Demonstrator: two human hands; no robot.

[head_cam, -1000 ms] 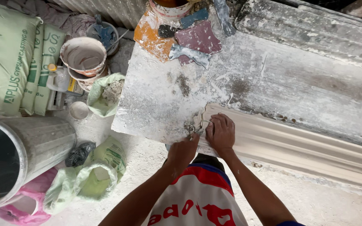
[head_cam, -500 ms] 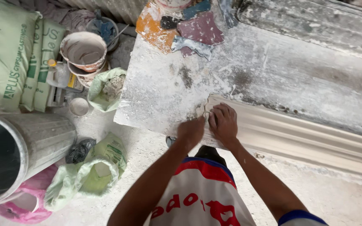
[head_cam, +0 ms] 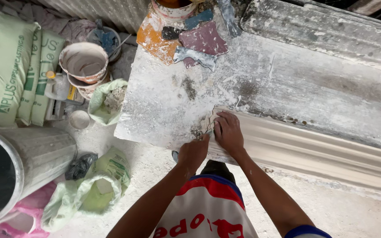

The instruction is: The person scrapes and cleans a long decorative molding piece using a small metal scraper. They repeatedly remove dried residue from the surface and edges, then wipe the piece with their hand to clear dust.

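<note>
At far left green sacks lean by a metal drum, with stacked buckets and green bags on the dusty floor. The plaster-caked table carries coloured scrapers at its far end. At its near edge the left hand is curled shut; what it grips I cannot tell. Just beside it the right hand presses flat, fingers loosely spread, on the end of a white moulding running off to the right.
</note>
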